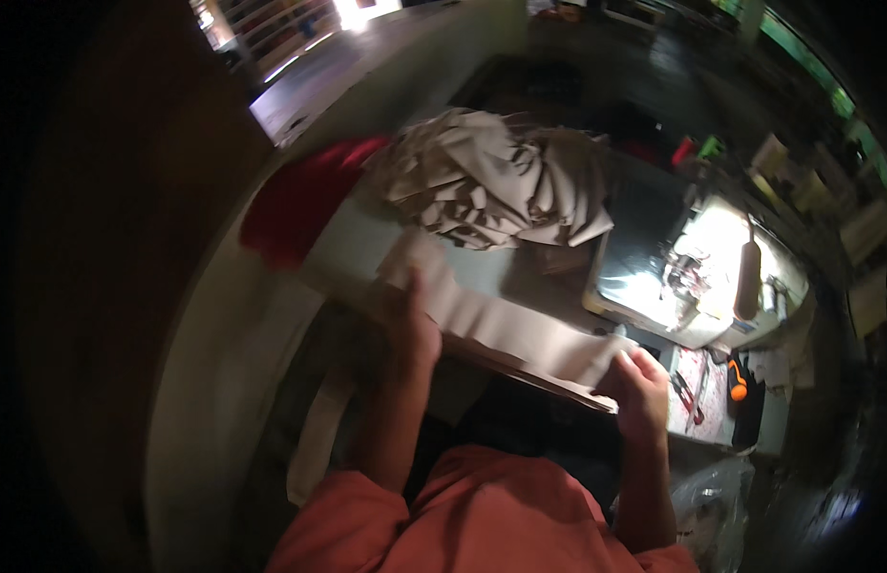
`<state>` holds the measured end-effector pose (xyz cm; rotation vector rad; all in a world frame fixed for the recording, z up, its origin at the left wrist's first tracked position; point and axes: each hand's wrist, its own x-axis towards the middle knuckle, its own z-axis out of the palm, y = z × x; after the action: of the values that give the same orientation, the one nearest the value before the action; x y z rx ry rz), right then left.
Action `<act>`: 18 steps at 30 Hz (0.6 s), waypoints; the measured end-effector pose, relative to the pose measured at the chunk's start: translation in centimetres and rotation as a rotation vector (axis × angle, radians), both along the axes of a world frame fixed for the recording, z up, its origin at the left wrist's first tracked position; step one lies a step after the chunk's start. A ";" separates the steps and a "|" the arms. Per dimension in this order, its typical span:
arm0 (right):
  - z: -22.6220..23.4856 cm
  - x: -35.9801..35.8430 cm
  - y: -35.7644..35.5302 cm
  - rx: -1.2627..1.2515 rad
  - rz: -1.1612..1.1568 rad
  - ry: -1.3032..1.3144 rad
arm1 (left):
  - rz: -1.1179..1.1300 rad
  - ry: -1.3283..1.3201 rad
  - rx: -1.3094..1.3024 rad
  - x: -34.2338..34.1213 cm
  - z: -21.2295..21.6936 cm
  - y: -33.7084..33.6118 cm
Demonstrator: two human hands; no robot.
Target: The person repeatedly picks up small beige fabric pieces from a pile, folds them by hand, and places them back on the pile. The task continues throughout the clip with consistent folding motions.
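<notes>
A long beige fabric strip [520,334] stretches between my two hands above the near edge of the table. My left hand [415,320] grips its left end, thumb up along the cloth and the other fingers mostly hidden. At the strip's right end, my right hand [642,387] pinches the cloth between thumb and fingers. The strip sags a little and ripples along its upper edge. A pale length of cloth [319,439] hangs down beside my left forearm; whether it joins the strip cannot be made out.
A heap of crumpled beige fabric [501,181] lies at the back of the table, with red cloth [315,196] to its left. Rightward, a lamp-lit sewing machine [739,277] stands. Nearer are small hand tools [692,396], an orange-and-black object [739,390] and clear plastic [716,506].
</notes>
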<state>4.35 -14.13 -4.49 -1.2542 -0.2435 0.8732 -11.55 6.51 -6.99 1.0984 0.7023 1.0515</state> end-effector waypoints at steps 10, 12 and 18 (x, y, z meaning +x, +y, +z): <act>0.5 0.1 -2.4 0.101 0.092 -0.047 | -0.571 0.650 1.291 6.5 2.7 -11.4; 0.6 0.2 -2.6 0.091 0.052 -0.114 | -0.680 0.549 1.108 7.2 3.0 -10.4; 1.3 0.0 -2.6 0.054 0.009 -0.310 | -1.196 0.197 0.036 10.2 3.8 -7.2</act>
<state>4.33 -16.73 -3.17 -1.3363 -0.5165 0.6731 -1.39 -0.73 -3.21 1.3635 0.0784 -0.0707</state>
